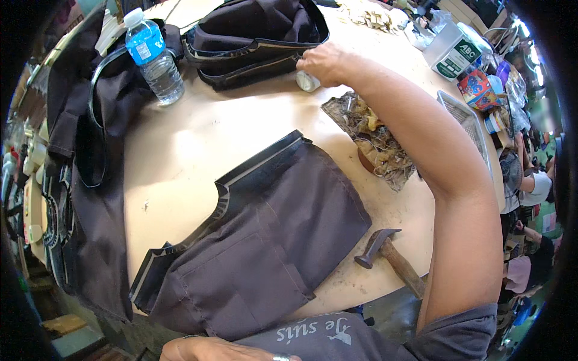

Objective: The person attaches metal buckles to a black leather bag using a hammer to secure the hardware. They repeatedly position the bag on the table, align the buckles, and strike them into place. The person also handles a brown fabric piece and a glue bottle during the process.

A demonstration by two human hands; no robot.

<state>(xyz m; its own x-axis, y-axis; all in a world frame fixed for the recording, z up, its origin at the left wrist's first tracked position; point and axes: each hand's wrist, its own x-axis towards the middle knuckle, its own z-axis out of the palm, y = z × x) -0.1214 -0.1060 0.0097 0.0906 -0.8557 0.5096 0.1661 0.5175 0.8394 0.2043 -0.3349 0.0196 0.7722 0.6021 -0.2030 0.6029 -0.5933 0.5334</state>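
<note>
My right hand (328,65) reaches far across the table with its fingers closed, just over a small white round container (307,82). What the fingers hold is hidden. Beside it lies a dark brown fabric bag piece with black trim (253,60). My left hand (220,350) rests at the lower edge, cut off by the picture, and its fingers do not show clearly. Just beyond it spreads a flat dark brown fabric panel (265,234) with a pocket and a black strip along its far edge. A hammer (392,259) with a wooden handle lies right of the panel.
A water bottle (153,57) with a blue label stands at the far left. More dark fabric (99,228) hangs over the left side. A glue-crusted scrap pile (379,144) lies under my right forearm. A wire basket (466,120) and a clear plastic tub (451,53) stand at right.
</note>
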